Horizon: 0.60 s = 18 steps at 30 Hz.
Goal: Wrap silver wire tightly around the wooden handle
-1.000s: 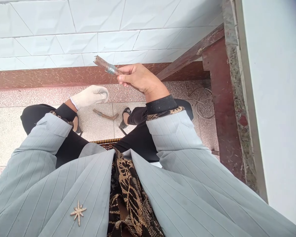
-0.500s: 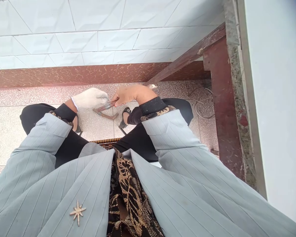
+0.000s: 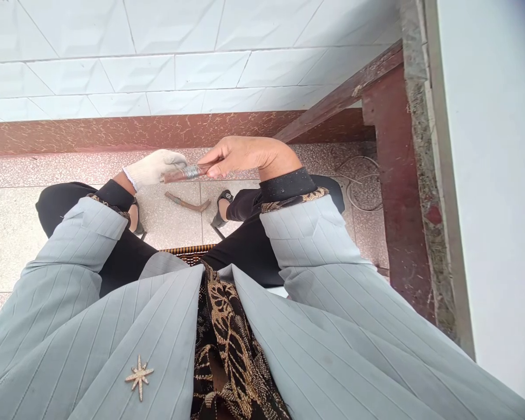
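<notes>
Brown wire-wrapped stick point(image 3: 191, 171): right hand point(image 3: 251, 155) has its grip clamped on one end. Gloved left hand point(image 3: 154, 168) curls at the other; can't tell if that grip's closed.

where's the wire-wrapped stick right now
In the head view, left of centre: the wire-wrapped stick is pinched in the right hand, its far end at the gloved left hand.
</notes>
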Motion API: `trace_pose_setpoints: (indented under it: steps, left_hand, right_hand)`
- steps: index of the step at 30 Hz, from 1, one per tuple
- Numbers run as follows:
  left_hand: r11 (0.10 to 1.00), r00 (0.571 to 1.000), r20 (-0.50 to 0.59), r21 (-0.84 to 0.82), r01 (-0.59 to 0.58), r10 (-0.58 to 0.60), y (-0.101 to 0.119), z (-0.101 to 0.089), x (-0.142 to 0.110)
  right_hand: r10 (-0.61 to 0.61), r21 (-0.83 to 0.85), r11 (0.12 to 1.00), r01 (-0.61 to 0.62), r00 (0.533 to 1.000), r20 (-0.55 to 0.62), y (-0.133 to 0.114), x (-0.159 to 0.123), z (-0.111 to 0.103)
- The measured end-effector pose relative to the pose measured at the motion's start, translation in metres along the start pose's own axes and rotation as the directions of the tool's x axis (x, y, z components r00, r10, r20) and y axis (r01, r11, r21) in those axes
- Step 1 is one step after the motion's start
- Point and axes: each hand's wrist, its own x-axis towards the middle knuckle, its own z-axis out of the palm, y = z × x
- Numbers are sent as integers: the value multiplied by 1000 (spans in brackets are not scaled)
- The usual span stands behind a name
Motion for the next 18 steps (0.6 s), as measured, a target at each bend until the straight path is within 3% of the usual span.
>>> trace_pose_setpoints:
  steps: [2, 5, 7, 10, 12, 14, 16, 18]
  left_hand:
    - [999, 999, -32, -36, 40, -41, 4, -1, -1]
    - [993, 998, -8, -102, 61, -62, 9, 1, -4]
    - [987, 999, 31, -155, 37, -33, 12, 5, -5]
    - [990, 999, 53, -142, 12, -4, 14, 10, -4]
    - [996, 998, 63, -92, 17, -12, 14, 12, -3]
    - [999, 998, 59, -27, 25, -23, 12, 13, -1]
    - [999, 999, 36, 38, 20, -21, 10, 13, 0]
    - [997, 1000, 10, 80, 9, -10, 8, 11, 1]
  right_hand:
    - [4, 21, 1000, 1, 970, -244, -1, 0, 1]
    - [78, 38, 997, -69, 850, -520, 0, 6, 3]
    - [115, 0, 990, -142, 799, -590, 3, 12, 4]
    - [142, -164, 937, -309, 763, -630, 8, 20, 6]
    - [168, -298, 858, -419, 776, -608, 9, 25, 10]
    - [245, -401, 783, -476, 828, -505, 6, 30, 16]
    - [348, -446, 771, -456, 887, -305, 1, 32, 22]
    - [393, -395, 835, -382, 918, -56, -3, 30, 25]
